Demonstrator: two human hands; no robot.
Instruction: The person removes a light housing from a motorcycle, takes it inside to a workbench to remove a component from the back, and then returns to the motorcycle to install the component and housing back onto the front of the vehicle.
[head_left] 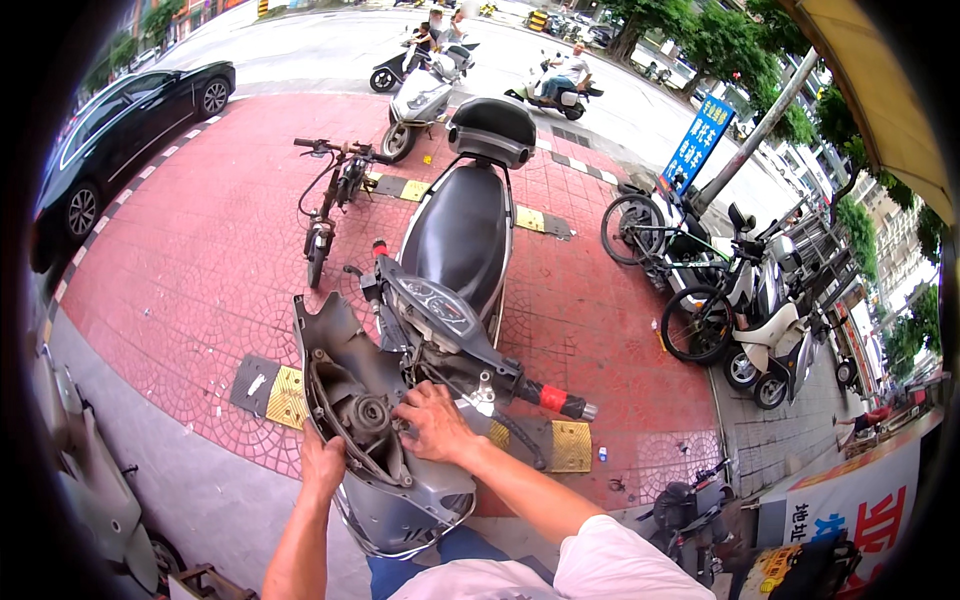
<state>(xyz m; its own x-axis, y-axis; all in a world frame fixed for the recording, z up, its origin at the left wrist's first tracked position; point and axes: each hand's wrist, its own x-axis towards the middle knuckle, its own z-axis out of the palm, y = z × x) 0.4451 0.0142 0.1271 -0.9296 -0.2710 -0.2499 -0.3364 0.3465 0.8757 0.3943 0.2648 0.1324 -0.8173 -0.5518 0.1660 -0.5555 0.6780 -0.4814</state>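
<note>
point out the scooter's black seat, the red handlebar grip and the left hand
black seat (pixel 458 232), head view, middle of the seat cushion
red handlebar grip (pixel 553 398), head view, on the red band of the grip
left hand (pixel 322 464), head view, back of the hand at the grey front panel's edge

Count on site: one dismantled grey scooter (pixel 440 330) in the foreground, two hands on it — left hand (pixel 322 462), right hand (pixel 432 420). One small bare-framed bike (pixel 330 205), one black car (pixel 130 125), one blue sign (pixel 698 140). Two yellow kerb ramps (pixel 570 445) — two ridden scooters (pixel 555 90) on the road.
</note>
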